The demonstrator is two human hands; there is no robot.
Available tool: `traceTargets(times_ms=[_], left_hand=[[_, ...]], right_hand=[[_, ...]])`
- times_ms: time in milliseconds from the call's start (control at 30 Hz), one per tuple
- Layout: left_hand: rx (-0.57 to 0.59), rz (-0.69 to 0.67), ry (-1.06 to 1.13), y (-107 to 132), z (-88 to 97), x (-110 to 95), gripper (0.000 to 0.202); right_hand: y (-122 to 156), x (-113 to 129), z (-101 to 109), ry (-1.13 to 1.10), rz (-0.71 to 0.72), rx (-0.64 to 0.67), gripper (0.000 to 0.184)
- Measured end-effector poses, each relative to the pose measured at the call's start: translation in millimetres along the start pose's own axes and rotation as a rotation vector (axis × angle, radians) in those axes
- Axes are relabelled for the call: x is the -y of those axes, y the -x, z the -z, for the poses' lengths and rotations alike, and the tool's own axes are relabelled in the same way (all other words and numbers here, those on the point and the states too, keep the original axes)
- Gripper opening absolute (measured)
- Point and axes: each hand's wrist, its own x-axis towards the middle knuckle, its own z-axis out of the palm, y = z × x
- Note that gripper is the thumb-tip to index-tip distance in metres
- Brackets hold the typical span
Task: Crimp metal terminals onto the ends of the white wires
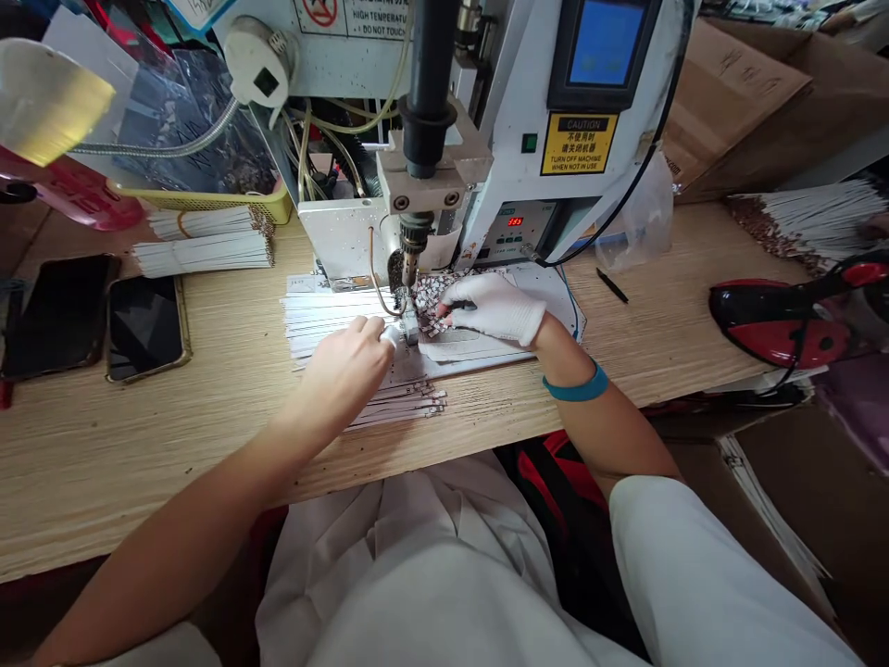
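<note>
My left hand (351,359) is bare except for a white covering at a fingertip. Its fingers are closed beside the metal tip (410,324) of a press, and whatever they pinch is hidden. Flat white strips (333,320) lie under and left of this hand, and more strips with small end pieces (409,400) lie in front of it. My right hand (493,308), in a white glove with bare fingertips, reaches into a heap of tiny white and brown parts (427,295) right of the press tip. Its thumb and finger close at the heap; what is between them is too small to name.
The press (431,167) carries a blue screen (607,42) and a high-temperature sign. Two phones (145,326) and bundled strips (208,250) lie left. To the right are a black pen (612,285), a red and black iron-like device (778,320) and another strip bundle (820,218).
</note>
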Motion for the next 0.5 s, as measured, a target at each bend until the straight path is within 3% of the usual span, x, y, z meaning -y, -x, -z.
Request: traceTargets(times_ms=[133, 300, 500], left_hand=[[-0.007, -0.017, 0.178, -8.0, -8.6, 17.1, 0.029], [-0.03, 0.042, 0.624, -14.0, -15.1, 40.0, 0.019], [-0.07, 0.058, 0.918, -17.5, -14.4, 48.0, 0.018]], right_hand=[[0.3, 0.1, 1.9, 0.04, -0.027, 0.017, 0.011], [-1.7, 1.6, 1.8, 0.193, -0.065, -0.032, 0.01], [-4.8, -0.6, 2.8, 0.152, -0.124, -0.148, 0.015]])
